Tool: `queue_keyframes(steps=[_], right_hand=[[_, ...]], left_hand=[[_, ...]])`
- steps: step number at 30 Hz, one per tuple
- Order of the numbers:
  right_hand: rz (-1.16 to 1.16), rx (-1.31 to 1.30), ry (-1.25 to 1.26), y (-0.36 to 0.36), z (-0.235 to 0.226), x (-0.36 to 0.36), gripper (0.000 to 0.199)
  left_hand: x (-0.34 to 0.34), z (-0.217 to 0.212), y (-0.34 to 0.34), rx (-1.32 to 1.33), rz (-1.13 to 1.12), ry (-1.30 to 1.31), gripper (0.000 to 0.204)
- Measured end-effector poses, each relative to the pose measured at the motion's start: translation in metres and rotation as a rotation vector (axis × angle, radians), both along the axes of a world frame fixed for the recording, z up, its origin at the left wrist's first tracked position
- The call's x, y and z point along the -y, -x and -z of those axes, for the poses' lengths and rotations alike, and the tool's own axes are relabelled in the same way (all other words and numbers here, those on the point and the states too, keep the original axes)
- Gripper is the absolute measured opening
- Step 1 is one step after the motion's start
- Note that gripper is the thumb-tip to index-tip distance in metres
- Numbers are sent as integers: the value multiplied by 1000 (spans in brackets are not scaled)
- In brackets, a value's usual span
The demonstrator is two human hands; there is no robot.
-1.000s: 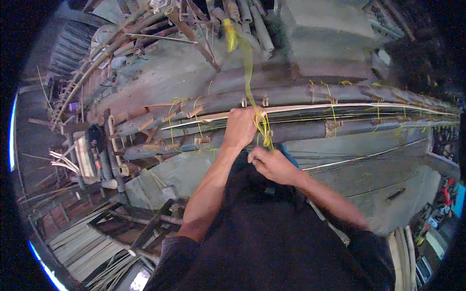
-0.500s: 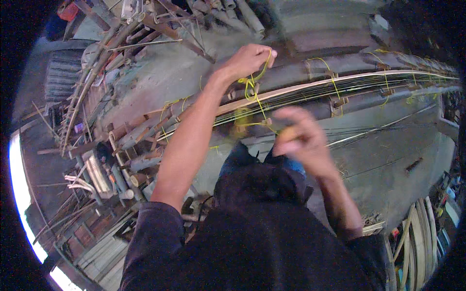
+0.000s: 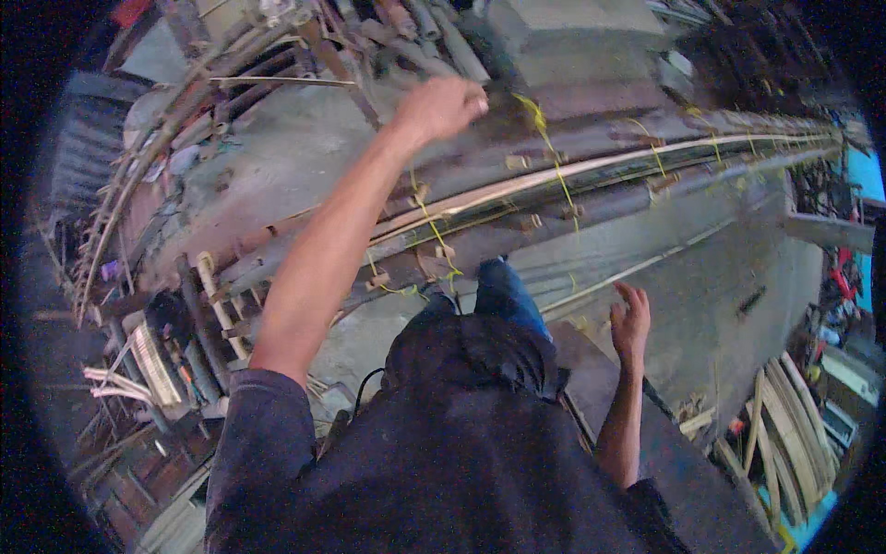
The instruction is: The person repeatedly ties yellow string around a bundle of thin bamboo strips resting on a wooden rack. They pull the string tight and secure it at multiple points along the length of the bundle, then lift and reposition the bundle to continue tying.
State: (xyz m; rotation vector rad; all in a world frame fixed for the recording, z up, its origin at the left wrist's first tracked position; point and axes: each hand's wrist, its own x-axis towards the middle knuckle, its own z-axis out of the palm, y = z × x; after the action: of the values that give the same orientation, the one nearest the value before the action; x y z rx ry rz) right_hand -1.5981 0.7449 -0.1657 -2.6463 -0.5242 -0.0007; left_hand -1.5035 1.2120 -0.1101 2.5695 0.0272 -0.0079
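A: Grip?
B: Your left hand (image 3: 441,111) is raised near the far pole (image 3: 591,148), fingers curled; can't tell whether they pinch anything. Your right hand (image 3: 631,319) hangs well apart, fingers loosely spread, nothing visible in them.
A: And the yellow twine (image 3: 537,119)?
B: Crosses the pale strip (image 3: 508,187) to the near pole (image 3: 604,203). Likely light, limp, slick. Pinch its bunched upper end.

inside of left hand (image 3: 441,108) can't be seen; upper dark pole (image 3: 600,148) partly covered by left forearm (image 3: 337,231), far end blurred.
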Motion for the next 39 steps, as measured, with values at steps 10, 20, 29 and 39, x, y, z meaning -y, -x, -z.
queue_keyframes(steps=[10,20,29,39], right_hand=[[-118,-884,-248,59,-9,-60,26],[-945,-37,738,-61,-99,-312,12],[-233,-1413,-323,48,-73,-219,25],[-1387,-7,-36,-11,-214,-367,18]], left_hand=[[-27,-38,94,-279,-214,-101,23],[-15,-54,140,-16,-384,184,18],[27,-38,205,3,-358,214,20],[43,14,191,453,-420,155,19]])
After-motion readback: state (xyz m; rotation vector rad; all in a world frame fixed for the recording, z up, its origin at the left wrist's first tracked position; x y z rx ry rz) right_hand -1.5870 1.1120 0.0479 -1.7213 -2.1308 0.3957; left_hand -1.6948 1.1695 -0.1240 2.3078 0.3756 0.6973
